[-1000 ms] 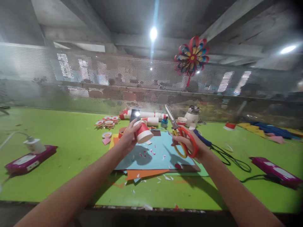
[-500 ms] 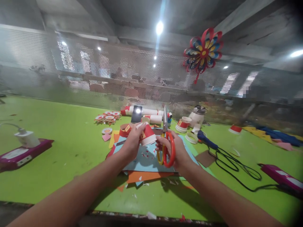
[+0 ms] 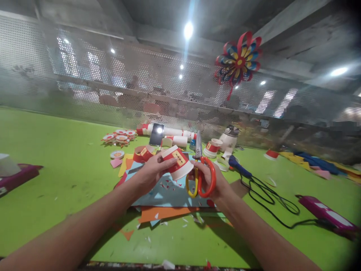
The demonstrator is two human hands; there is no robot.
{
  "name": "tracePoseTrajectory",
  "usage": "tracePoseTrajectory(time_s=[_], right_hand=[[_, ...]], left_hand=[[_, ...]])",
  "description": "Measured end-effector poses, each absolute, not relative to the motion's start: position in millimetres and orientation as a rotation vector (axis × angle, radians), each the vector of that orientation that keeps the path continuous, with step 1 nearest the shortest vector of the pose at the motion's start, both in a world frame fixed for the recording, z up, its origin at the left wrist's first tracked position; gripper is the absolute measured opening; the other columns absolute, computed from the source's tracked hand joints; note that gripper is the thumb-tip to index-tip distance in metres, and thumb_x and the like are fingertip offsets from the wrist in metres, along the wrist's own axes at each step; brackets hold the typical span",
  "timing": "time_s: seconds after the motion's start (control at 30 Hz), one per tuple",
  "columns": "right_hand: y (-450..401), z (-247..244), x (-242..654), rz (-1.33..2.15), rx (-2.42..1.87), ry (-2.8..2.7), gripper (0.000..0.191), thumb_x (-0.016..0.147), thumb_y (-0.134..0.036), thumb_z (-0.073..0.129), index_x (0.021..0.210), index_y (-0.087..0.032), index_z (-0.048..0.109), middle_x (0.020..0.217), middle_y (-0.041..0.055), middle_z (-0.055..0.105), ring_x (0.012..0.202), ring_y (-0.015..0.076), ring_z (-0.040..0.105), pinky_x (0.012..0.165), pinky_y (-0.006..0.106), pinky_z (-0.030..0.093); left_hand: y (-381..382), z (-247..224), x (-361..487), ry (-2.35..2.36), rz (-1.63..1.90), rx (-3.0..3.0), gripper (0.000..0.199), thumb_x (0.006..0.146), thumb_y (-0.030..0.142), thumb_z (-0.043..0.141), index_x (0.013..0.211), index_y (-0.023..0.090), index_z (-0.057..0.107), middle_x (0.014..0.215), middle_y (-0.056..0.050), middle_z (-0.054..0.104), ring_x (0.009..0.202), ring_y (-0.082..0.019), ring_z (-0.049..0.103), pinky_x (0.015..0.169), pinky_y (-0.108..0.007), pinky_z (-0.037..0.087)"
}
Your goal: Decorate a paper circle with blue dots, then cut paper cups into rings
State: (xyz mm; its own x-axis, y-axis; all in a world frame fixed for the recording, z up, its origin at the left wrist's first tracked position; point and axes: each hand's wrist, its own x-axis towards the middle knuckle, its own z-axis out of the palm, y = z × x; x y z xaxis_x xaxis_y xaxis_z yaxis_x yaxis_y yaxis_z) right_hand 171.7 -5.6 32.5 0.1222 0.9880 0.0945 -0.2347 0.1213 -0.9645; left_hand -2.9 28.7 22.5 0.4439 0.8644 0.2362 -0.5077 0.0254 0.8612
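Between the thumb and fingers of my left hand (image 3: 153, 171) is a red and white paper cup (image 3: 176, 162), tilted on its side with a yellow label facing me. My right hand (image 3: 216, 182) grips a pair of scissors (image 3: 200, 177) by one red and one yellow handle, blades pointing up and away. Its fingertips are close to the cup's white rim; whether they touch it I cannot tell. Below both hands lie blue paper sheets (image 3: 169, 195) strewn with small red and white scraps. A cut red cup ring (image 3: 143, 153) rests behind my left hand.
A phone (image 3: 156, 134) with a bright reflection leans on white paper rolls (image 3: 175, 132). Cut cups (image 3: 212, 148) stand back right. A blue-handled tool (image 3: 239, 166) trails a black cable to a purple power strip (image 3: 327, 214). Round paper pieces (image 3: 120, 137) lie left; a paper flower (image 3: 239, 62) hangs above.
The cup has turned in my left hand, so its yellow label shows more fully. My right hand still holds the scissors beside it. The whole view has swung slightly to the right.
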Motion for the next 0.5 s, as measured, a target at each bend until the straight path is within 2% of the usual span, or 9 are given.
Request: tracePoseTrajectory(time_s=[0.13, 0.27, 0.37, 0.5], right_hand=[[-2, 26, 170, 1.066, -1.073, -1.082, 0.030, 0.068, -0.030, 0.072, 0.084, -0.021, 0.048, 0.054, -0.0051, 0.059, 0.048, 0.0137, 0.058, 0.045, 0.025, 0.049], [1, 22, 171, 0.840, -1.134, -1.205, 0.043, 0.067, -0.024, 0.069, 0.105, -0.021, 0.048, 0.061, -0.0053, 0.062, 0.055, 0.0165, 0.062, 0.050, 0.029, 0.052], [-3, 21, 170, 0.630, -1.150, -1.356, 0.046, 0.071, -0.023, 0.067, 0.114, -0.021, 0.052, 0.070, -0.0034, 0.063, 0.060, 0.0164, 0.061, 0.058, 0.030, 0.052], [-16, 22, 167, 0.371, -1.138, -1.553, 0.048, 0.072, -0.011, 0.061, 0.118, -0.024, 0.058, 0.089, 0.0001, 0.067, 0.077, 0.0169, 0.062, 0.076, 0.033, 0.050]], left_hand=[[25, 26, 1, 0.433, 1.099, 1.045, 0.035, 0.075, 0.034, 0.081, 0.099, 0.011, 0.070, 0.102, -0.014, 0.074, 0.093, -0.025, 0.068, 0.084, -0.033, 0.052], [28, 25, 1, 0.496, 1.139, 0.969, 0.033, 0.078, 0.042, 0.077, 0.089, 0.011, 0.070, 0.086, -0.011, 0.075, 0.074, -0.020, 0.067, 0.074, -0.032, 0.054], [32, 22, 1, 0.539, 1.152, 0.945, 0.035, 0.078, 0.040, 0.077, 0.094, 0.010, 0.070, 0.089, -0.011, 0.075, 0.076, -0.019, 0.067, 0.074, -0.030, 0.053], [33, 16, 3, 0.579, 1.107, 0.956, 0.042, 0.080, 0.042, 0.075, 0.106, 0.010, 0.069, 0.093, -0.011, 0.075, 0.076, -0.019, 0.068, 0.065, -0.026, 0.051]])
